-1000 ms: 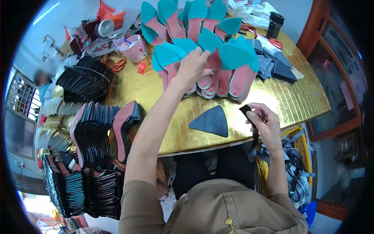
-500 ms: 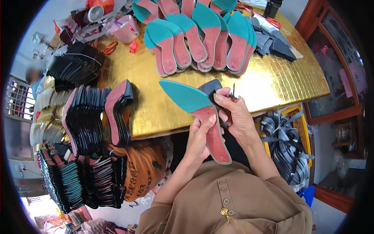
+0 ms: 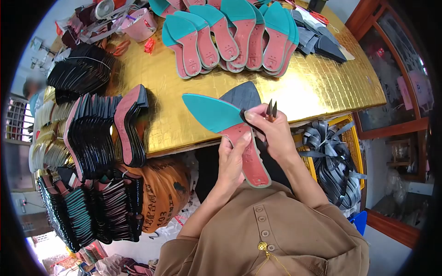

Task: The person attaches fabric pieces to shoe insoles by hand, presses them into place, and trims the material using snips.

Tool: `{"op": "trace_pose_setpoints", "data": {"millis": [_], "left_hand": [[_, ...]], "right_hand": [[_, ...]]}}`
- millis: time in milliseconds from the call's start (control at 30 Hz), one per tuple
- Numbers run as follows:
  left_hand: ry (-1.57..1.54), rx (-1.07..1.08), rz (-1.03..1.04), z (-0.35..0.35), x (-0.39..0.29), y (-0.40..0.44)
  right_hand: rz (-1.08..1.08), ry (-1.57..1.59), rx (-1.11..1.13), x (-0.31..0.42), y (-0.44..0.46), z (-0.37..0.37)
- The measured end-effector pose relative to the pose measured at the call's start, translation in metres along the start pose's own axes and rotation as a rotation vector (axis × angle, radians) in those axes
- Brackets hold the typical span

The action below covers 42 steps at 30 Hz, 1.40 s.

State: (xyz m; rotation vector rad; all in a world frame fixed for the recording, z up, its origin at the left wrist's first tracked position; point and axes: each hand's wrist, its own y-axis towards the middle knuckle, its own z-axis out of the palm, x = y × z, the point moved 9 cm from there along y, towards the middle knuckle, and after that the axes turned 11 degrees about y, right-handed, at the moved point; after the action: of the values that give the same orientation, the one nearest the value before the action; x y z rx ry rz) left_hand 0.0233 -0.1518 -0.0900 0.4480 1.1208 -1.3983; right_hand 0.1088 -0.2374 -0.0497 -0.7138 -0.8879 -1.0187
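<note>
An insole (image 3: 212,114) with a teal forepart and a pink heel is tilted in front of me, above the table's near edge. My left hand (image 3: 233,161) is closed around its pink middle, thumb on top. At the insole's right edge, my right hand (image 3: 275,138) pinches a black strip (image 3: 245,116) between thumb and fingers. A small tool with two dark pointed tips (image 3: 271,109) also sticks up from that hand; its handle is hidden. Behind the insole, a dark grey piece (image 3: 244,94) shows, its lower part covered.
Several insoles (image 3: 225,41) overlap on the gold table (image 3: 322,99). Dark pieces (image 3: 322,43) lie at back right. Bundled black-edged insoles (image 3: 92,138) stack at left, near an orange sack (image 3: 161,193). A yellow crate (image 3: 361,161) with dark strips stands below right.
The view has shifted slightly. The two tool tips now stand more visibly apart above my right hand, and more of the dark grey piece shows. Both hands keep their hold.
</note>
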Motion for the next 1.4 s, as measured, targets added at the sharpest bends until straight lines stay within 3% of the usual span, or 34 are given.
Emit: {"op": "trace_pose_setpoints", "data": {"millis": [67, 267, 333, 400, 433, 500, 567, 600, 633, 667, 733, 767, 800, 833, 900, 933, 967, 1000, 1033, 1067, 1100, 1233, 1400], "left_hand": [[0.092, 0.007, 0.038, -0.005, -0.003, 0.003], [0.224, 0.157, 0.044, 0.009, -0.015, 0.026], [0.659, 0.060, 0.401, 0.006, -0.054, 0.030], [1.092, -0.061, 0.743, 0.013, -0.087, 0.025], [1.089, -0.065, 0.752, 0.017, -0.100, 0.024], [1.435, 0.234, 0.906, 0.064, -0.112, 0.005], [1.774, 0.566, 1.043, 0.093, -0.106, -0.015], [1.774, 0.573, 1.048, 0.090, -0.108, -0.016], [1.800, 0.620, 0.847, 0.079, -0.100, -0.011], [1.819, 0.667, 0.643, 0.066, -0.090, -0.008], [1.825, 0.753, 0.224, 0.041, -0.067, -0.005], [1.819, 0.769, 0.216, 0.039, -0.063, -0.005], [1.516, 0.695, -0.007, 0.030, -0.057, 0.000], [1.204, 0.607, -0.220, 0.019, -0.048, 0.003], [0.544, 0.377, -0.612, -0.001, -0.019, -0.004], [0.424, 0.384, -0.618, 0.003, -0.017, -0.006], [0.308, 0.387, -0.615, 0.008, -0.021, -0.007], [0.296, 0.379, -0.635, 0.011, -0.025, -0.012], [0.450, 0.460, -0.514, 0.019, -0.039, -0.013], [0.601, 0.539, -0.383, 0.027, -0.053, -0.015], [0.592, 0.530, -0.392, 0.027, -0.057, -0.018], [1.366, 0.656, 0.058, 0.036, -0.084, -0.023], [1.550, 0.764, 0.149, 0.038, -0.075, -0.023]], "right_hand": [[-0.248, -0.358, 0.094, 0.020, -0.001, 0.009], [-0.527, -0.665, 0.255, 0.069, 0.001, 0.023], [-0.628, -0.721, 0.260, 0.085, 0.000, 0.012], [-0.416, -0.627, 0.035, 0.089, 0.018, -0.033], [-0.300, -0.491, 0.051, 0.075, 0.021, -0.034], [-0.179, -0.364, 0.067, 0.063, 0.015, -0.030], [0.460, -0.501, 0.313, 0.018, -0.008, -0.014], [0.546, -0.607, 0.420, 0.023, -0.012, -0.013], [0.636, -0.710, 0.525, 0.029, -0.012, -0.020], [0.584, -0.933, 0.450, 0.040, 0.002, -0.046], [0.230, -1.197, 0.102, 0.104, 0.033, -0.100], [0.001, -1.439, -0.098, 0.143, 0.030, -0.106], [-0.238, -1.665, -0.301, 0.177, 0.020, -0.104], [-0.914, -1.755, -0.219, 0.192, -0.010, -0.061], [-0.630, -1.185, -0.206, 0.156, -0.029, -0.068], [-0.111, -0.837, -0.092, 0.094, -0.034, -0.076], [0.277, -0.555, 0.048, 0.051, -0.046, -0.035], [0.288, -0.438, 0.097, 0.022, -0.054, -0.019], [0.293, -0.321, 0.146, -0.002, -0.061, -0.012], [0.478, -0.391, 0.016, 0.003, -0.065, -0.017], [0.491, -0.391, 0.020, -0.002, -0.066, -0.016], [0.055, 0.267, -0.144, 0.015, -0.059, -0.025], [0.335, 0.146, -0.414, -0.006, -0.080, -0.055]]}}
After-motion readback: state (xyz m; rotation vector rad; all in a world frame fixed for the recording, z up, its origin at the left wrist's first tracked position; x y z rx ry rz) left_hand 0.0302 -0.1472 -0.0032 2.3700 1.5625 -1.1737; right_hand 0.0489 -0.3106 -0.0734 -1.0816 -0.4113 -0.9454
